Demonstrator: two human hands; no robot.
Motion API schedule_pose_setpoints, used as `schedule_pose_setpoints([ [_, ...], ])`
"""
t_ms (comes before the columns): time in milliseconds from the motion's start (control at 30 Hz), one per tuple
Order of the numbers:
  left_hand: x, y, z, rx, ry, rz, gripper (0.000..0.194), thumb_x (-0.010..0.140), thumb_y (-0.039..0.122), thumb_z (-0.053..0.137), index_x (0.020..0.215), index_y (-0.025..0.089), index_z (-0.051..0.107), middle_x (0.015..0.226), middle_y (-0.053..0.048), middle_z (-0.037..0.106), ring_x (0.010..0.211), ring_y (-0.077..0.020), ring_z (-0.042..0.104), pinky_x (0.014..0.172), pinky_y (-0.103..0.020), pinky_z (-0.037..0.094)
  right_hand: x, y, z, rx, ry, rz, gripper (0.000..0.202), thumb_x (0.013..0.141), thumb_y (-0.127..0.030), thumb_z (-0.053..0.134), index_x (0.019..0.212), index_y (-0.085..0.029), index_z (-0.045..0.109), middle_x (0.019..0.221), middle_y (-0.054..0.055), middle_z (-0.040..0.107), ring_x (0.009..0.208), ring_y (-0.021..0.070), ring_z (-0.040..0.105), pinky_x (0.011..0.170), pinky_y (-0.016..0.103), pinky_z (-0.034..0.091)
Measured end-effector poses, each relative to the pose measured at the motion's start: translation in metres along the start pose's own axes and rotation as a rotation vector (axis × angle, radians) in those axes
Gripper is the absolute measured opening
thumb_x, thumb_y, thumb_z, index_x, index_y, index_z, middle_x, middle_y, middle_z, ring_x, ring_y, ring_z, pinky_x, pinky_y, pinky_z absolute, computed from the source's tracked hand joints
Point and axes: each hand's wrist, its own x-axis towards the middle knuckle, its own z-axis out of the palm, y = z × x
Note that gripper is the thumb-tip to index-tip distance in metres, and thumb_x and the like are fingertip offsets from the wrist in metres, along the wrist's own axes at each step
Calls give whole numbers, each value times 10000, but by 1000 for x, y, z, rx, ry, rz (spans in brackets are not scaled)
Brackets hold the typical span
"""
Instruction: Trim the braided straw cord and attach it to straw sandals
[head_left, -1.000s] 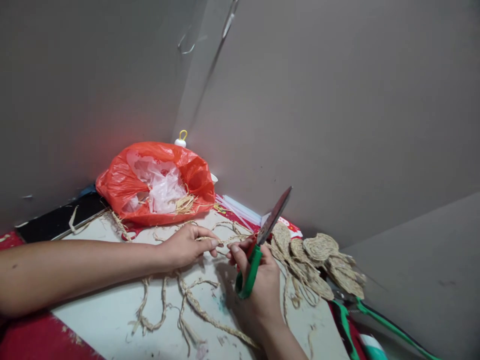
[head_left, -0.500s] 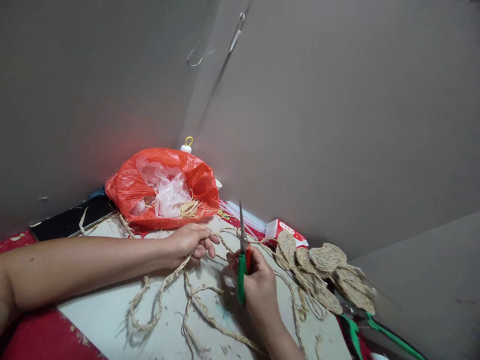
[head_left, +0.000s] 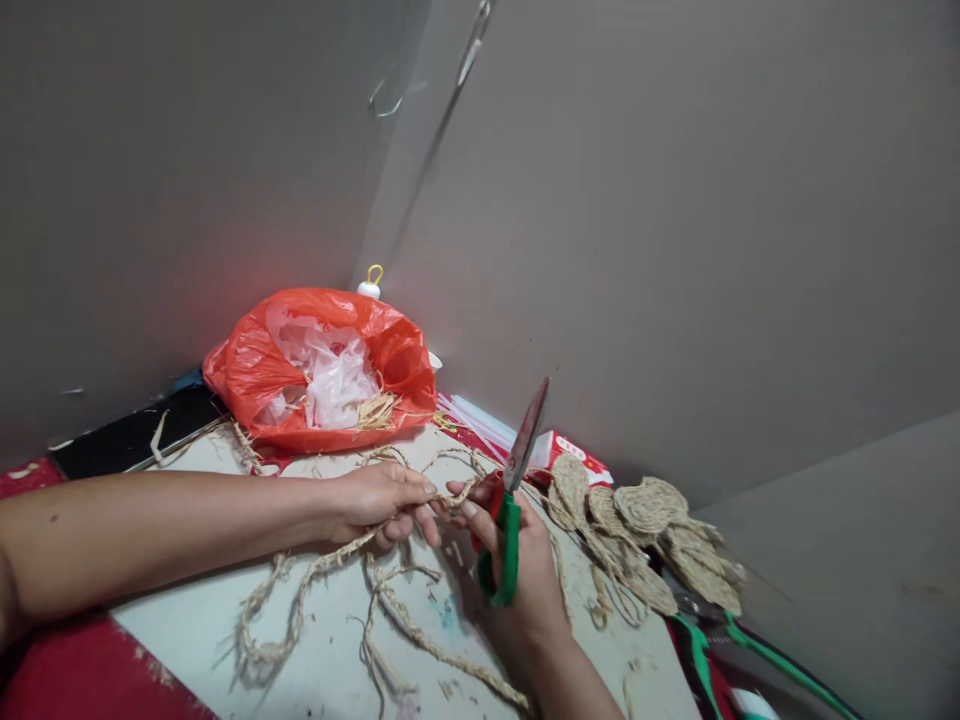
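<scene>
My left hand [head_left: 386, 503] reaches in from the left, closed, with a braided straw rope [head_left: 337, 563] pinched between thumb and fingers. Below that hand the rope hangs in a loop onto the white board. My right hand [head_left: 519, 560] is closed on a pair of scissors [head_left: 517, 480] with green and red handles, blades pointing up and away. Its thumb and fingertips also touch the rope close to my left fingertips. Another length of braided rope [head_left: 442, 655] lies on the board under both hands.
The white board [head_left: 187, 640] rests on a red cloth [head_left: 67, 665]. Behind it sits a red plastic bag [head_left: 247, 360] with straw and clear plastic inside. Coiled straw pieces [head_left: 652, 510], a red-and-white box [head_left: 562, 450] and green-handled pliers [head_left: 780, 665] are at the right. Grey walls meet behind.
My right hand has brought its fingertips onto the rope beside my left hand. The scissors have swung to the right, their tips now tilting rightward.
</scene>
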Motion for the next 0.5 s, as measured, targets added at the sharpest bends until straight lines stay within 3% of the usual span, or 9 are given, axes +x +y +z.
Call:
schedule_pose_setpoints([
  [133, 0, -1, 3, -12, 15, -7, 381, 711, 507, 645, 774, 161, 499, 647, -41, 658, 321, -23, 277, 338, -174, 144, -2, -2, 3, 46, -41, -5, 336, 641, -367, 756, 830, -193, 541, 948, 74, 677, 781, 204, 625, 675, 335, 511],
  [267, 1, -2, 4, -9, 83, 14, 379, 716, 500, 632, 723, 178, 432, 651, -43, 670, 311, -25, 304, 336, -175, 153, -1, 2, 2, 36, -47, -14, 323, 652, -366, 746, 837, -197, 542, 977, 71, 664, 711, 176, 609, 650, 326, 509],
  [367, 2, -2, 4, 3, 127, 23, 393, 695, 505, 645, 713, 177, 429, 635, -43, 669, 310, -25, 309, 338, -176, 162, 0, 5, 2, 27, -31, -20, 297, 644, -326, 760, 819, -210, 550, 829, -4, 647, 655, 132, 577, 604, 258, 478],
  [500, 2, -1, 3, 1, 85, -10, 445, 627, 527, 701, 713, 170, 450, 630, -42, 663, 318, -16, 288, 344, -173, 153, 0, 4, 4, 36, 35, -20, 293, 639, -320, 765, 788, -216, 534, 687, -52, 579, 590, 109, 536, 546, 228, 452],
])
